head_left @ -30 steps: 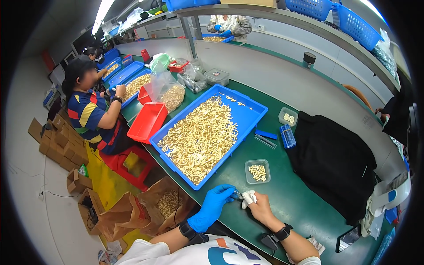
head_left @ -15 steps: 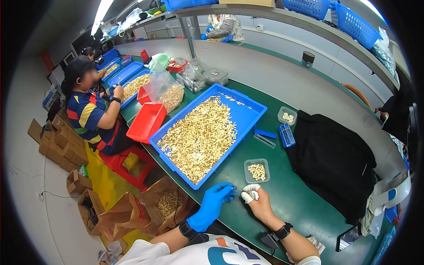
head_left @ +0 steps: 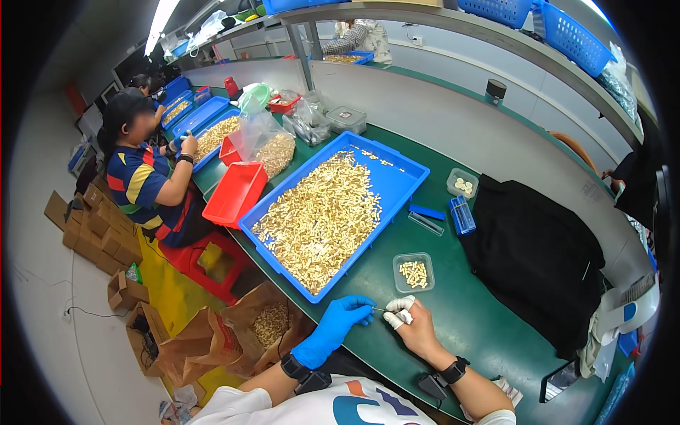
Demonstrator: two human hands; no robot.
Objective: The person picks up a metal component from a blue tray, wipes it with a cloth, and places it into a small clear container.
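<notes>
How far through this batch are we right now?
Done: a small clear tub holds only a shallow layer of tan pieces. In hand: the gloved left hand and the right hand with white fingertip covers pinch something small between them. Left: the big blue tray is heaped with pieces, so most remains.

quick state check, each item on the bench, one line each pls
left hand: blue-gloved, pinching a thin part.
right hand: white finger cots, pinching the same part.
blue tray: open, heaped with small tan parts.
small clear tub: open, partly filled.
red bin: tilted, looks empty.
</notes>
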